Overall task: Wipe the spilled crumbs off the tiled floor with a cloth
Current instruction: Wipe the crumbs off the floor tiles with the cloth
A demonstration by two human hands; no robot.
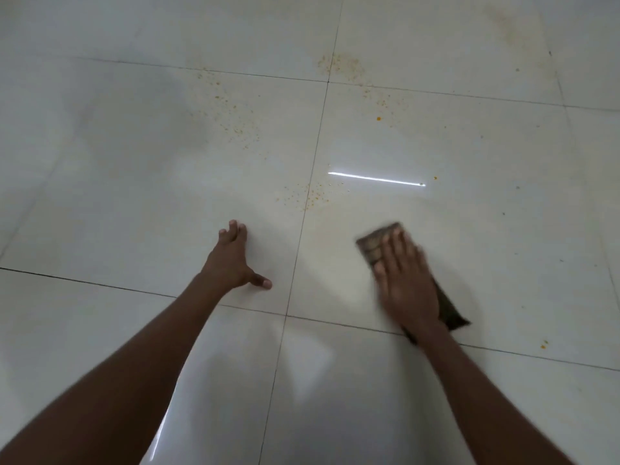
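Left hand (231, 260) braced flat, holding nothing | right hand (407, 283) flat, pressing brown cloth (375, 241) | risk: fast swipes probably scatter orange crumbs (313, 196) lol

Glossy, smooth pale tile floor (134, 196) w/ reflections; matt, coarse-looking brown cloth (374, 245).

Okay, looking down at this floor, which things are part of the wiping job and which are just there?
Part of the job:
- cloth, pressed flat under the right hand
- orange crumbs scattered ahead of the hands
- more crumbs further out
- tiled floor
- left hand, fingers braced on the tile

Just there:
- bright light reflection on the tile
- faint stain at far right
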